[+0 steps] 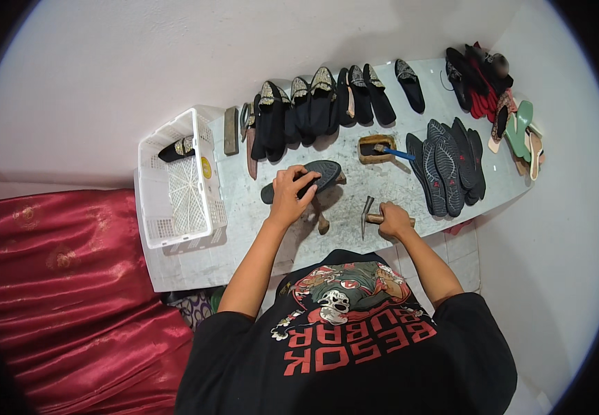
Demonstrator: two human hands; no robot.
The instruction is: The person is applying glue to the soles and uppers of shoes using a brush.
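White walls (92,83) enclose our pale grey tabletop (244,238). Leftmost stands a white latticed plastic basket (209,207); right of it our left hand (292,194) grasps a black, sole-up shoe (327,173) across its middle, its long axis running near-left to far-right. Our right fingers clench a metal-headed, wooden-handled hammer (375,218); from that right hand (395,220), the shoe lies left and farther, our left hand nearer it. Farther right lie black ridged soles (444,166).

A black T-shirt (410,387) with plain short sleeves (218,346) bears a colourful cartoon print (365,273) (a white skull (334,304) stands out) next to chunky red block lettering (366,351).
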